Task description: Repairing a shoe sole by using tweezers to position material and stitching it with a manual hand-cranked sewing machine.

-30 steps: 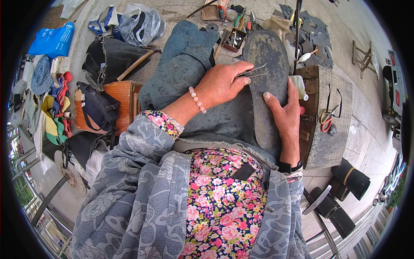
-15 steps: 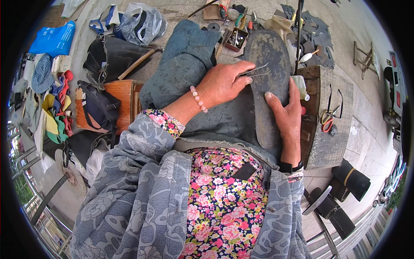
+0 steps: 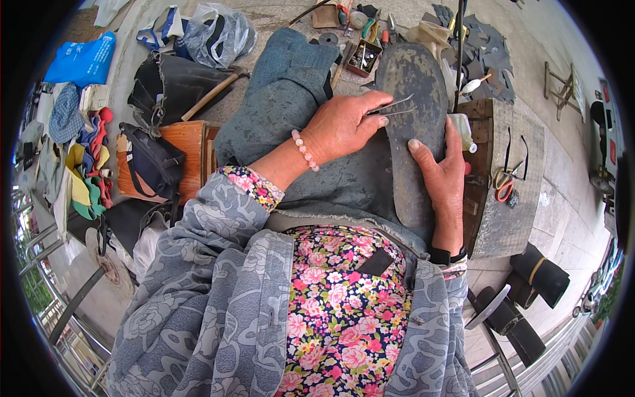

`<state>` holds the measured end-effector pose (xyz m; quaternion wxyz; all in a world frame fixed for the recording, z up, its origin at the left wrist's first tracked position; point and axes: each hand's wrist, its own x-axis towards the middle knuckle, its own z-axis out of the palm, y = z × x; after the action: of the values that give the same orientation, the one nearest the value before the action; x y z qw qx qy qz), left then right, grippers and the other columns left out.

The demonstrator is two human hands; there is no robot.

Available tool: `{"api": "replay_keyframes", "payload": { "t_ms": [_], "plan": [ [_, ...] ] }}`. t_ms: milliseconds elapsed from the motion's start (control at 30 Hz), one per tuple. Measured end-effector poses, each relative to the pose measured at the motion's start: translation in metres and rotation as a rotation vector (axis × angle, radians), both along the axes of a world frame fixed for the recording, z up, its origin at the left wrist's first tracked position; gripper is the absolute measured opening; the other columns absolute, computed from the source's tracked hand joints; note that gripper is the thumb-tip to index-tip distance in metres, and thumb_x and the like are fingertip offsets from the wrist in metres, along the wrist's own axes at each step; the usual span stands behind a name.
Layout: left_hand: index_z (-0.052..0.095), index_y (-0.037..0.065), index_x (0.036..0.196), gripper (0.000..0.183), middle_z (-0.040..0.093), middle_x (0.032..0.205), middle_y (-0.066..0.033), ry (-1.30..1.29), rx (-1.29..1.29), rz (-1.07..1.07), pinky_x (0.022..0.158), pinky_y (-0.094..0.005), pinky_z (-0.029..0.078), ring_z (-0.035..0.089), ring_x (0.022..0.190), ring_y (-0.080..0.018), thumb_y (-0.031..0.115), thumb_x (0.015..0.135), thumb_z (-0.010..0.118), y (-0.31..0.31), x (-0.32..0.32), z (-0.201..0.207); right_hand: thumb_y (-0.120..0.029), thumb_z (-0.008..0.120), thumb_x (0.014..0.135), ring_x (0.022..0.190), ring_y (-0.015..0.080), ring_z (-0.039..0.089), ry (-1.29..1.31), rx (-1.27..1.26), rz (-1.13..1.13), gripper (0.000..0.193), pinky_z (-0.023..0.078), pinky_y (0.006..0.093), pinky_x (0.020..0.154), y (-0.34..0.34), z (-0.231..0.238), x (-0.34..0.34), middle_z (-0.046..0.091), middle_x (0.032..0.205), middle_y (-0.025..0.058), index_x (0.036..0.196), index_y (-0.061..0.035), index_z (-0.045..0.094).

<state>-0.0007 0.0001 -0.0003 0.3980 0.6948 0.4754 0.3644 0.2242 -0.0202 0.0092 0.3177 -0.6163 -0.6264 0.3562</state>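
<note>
Left of the crate (image 3: 509, 198), the sole (image 3: 423, 122) is held at its edge by the right hand (image 3: 444, 178), thumb spread from fingers, and tweezers (image 3: 397, 102) are pinched between the left hand's (image 3: 340, 126) nearly closed thumb and forefinger.

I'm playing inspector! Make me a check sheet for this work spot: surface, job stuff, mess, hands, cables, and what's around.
Surface: cloth, blue-green and stained.
Job's things: sole, dark and worn; tweezers over it, whether touching I cannot tell.
Clutter: scissors on the wooden box at right; black rolls nearer; hammer at left; red tray of small bits beyond.
Grip: left hand holds the tweezers; right hand holds the sole's right edge.
Cables: none certain; a thin dark line at the top is unclear.
Surroundings: paving; part of a vehicle far right.
</note>
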Motion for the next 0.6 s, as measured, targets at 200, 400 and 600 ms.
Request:
{"api": "replay_keyframes", "payload": {
  "t_ms": [200,400,600],
  "plan": [
    [0.059,0.001,0.126,0.038,0.055,0.064,-0.0053,0.003,0.005,-0.002,0.053,-0.0276,0.042,0.046,0.056,-0.0079,0.012,0.091,0.064,0.0003,0.0003,-0.0003,-0.031,0.078,0.078,0.127,0.0326,0.049,-0.008,0.008,-0.001,0.081,0.038,0.0385,0.107,0.0001,-0.0005,0.0011,0.048,0.136,0.0231,0.139,0.0077,0.041],
    [0.059,0.002,0.126,0.037,0.054,0.063,-0.0053,0.004,-0.005,-0.002,0.053,-0.0277,0.042,0.046,0.055,-0.0081,0.013,0.091,0.064,-0.0002,0.0001,0.0007,-0.031,0.078,0.078,0.127,0.0323,0.049,0.002,-0.003,-0.007,0.082,0.037,0.0381,0.107,-0.0002,-0.0017,0.0011,0.048,0.137,0.0229,0.140,0.0072,0.041],
    [0.059,0.002,0.126,0.037,0.054,0.062,-0.0047,0.009,0.001,-0.004,0.053,-0.0276,0.042,0.046,0.055,-0.0079,0.013,0.091,0.064,0.0002,0.0000,0.0001,-0.030,0.078,0.078,0.128,0.0322,0.049,0.002,-0.012,-0.008,0.082,0.037,0.0378,0.108,0.0000,-0.0004,0.0007,0.048,0.137,0.0228,0.140,0.0073,0.040]
  ]
}}
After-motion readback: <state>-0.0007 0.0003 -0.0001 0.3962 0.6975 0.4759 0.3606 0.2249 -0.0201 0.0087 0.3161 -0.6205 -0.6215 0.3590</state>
